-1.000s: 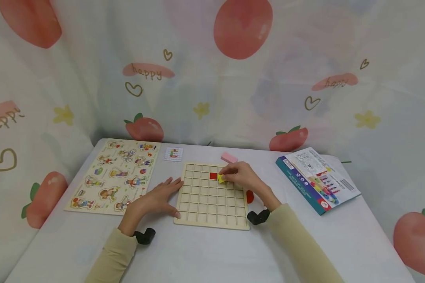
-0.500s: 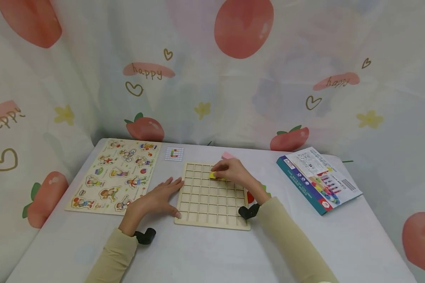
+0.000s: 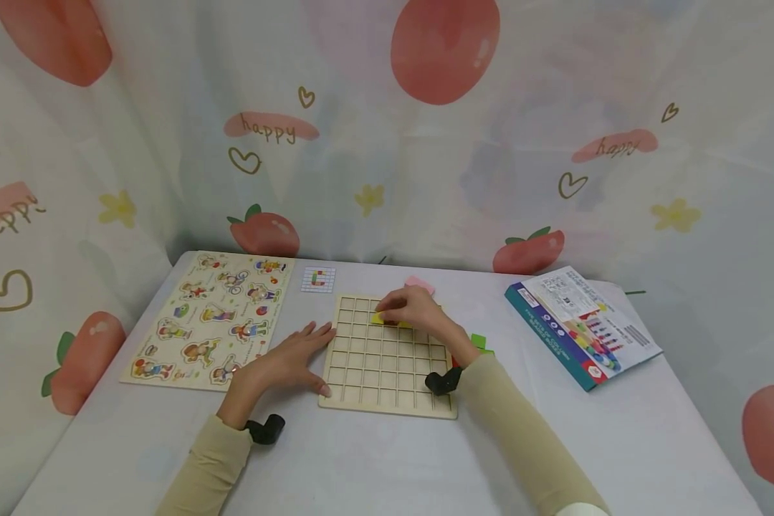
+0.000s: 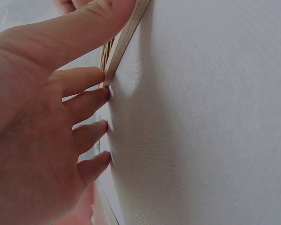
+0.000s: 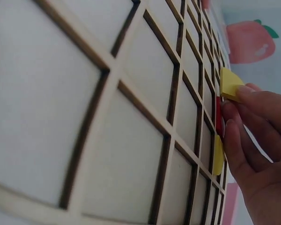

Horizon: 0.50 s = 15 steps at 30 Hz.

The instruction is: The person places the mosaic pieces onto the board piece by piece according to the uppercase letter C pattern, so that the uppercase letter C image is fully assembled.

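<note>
A wooden grid board (image 3: pixel 387 411) lies in the middle of the table in the head view. My left hand (image 3: pixel 284 367) rests at its left side, fingers spread, the thumb on the lower left corner and fingertips by the edge. Over the board's upper rows, my right hand (image 3: pixel 416 313) pinches a yellow quarter-round piece (image 5: pixel 231 86) between thumb and fingers. That piece is tilted above the cells in the right wrist view. Beneath the fingers a red square (image 5: pixel 219 114) sits in a cell, with a second yellow piece (image 5: pixel 218 156) in the cell beside it.
A small pattern card (image 3: pixel 319 279) lies behind the board, and a pink block (image 3: pixel 421 284) is behind the right hand. Green pieces (image 3: pixel 479 341) lie by the right forearm, partly hidden. A picture puzzle (image 3: pixel 213 313) is at left, a flat box (image 3: pixel 583 330) at right.
My right hand has moved left over the board, past the red square, with a yellow piece in its fingers. One yellow piece stays right of the red square. The left hand keeps its place.
</note>
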Motion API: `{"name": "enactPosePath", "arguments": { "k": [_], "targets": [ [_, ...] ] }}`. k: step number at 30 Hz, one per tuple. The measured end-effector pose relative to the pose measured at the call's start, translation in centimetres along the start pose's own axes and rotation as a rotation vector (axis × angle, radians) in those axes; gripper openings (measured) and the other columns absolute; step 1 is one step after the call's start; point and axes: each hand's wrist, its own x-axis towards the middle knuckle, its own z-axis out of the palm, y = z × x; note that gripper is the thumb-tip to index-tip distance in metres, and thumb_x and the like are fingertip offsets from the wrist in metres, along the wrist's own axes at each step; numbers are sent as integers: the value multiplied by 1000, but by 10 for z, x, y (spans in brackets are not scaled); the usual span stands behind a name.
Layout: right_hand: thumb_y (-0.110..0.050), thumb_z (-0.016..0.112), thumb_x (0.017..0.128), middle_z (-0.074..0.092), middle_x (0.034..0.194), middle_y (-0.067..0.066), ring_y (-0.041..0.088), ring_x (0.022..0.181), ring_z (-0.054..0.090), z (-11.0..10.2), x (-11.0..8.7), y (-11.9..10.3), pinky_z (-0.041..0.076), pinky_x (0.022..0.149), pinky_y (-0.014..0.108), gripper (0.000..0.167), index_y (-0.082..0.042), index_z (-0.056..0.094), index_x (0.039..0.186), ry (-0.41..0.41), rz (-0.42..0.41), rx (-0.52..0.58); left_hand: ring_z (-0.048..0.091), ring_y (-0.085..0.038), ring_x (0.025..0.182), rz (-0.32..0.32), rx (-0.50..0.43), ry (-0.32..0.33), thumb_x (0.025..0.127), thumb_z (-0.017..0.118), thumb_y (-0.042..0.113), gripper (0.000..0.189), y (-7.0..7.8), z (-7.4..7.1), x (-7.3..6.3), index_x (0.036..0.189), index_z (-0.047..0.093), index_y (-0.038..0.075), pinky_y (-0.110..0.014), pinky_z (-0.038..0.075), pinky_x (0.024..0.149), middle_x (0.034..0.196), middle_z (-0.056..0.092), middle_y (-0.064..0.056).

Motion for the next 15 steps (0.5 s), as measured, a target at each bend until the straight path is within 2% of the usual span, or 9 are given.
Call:
{"name": "enactPosePath", "arguments": {
  "k": [4, 10, 15],
  "targets": [
    [-12, 76, 93, 79, 102, 7, 13, 90, 70, 3, 3, 0, 55, 76, 22, 14, -7, 81, 104, 15, -10, -66, 8, -39, 160, -2, -4, -2, 75, 92, 32, 108, 1, 0, 0, 161, 33, 8, -62, 12, 128, 172, 21, -10],
    [-12, 75, 93, 79, 105, 7, 20, 99, 72, 4, 4, 0, 57, 86, 30, 14, -8, 81, 105, 22, -8, -118, 8, -38, 160, -6, -3, -3, 75, 92, 33, 108, 1, -1, 0, 162, 32, 8, -62, 12, 128, 172, 21, -9],
    [-12, 73, 95, 78, 109, 9, 23, 97, 72, 6, 3, -1, 59, 85, 34, 15, -8, 81, 107, 17, -15, -173, 8, -39, 160, 3, 3, -1, 74, 92, 32, 109, 1, 0, 0, 161, 32, 7, -60, 12, 129, 172, 22, -10]
  ]
}}
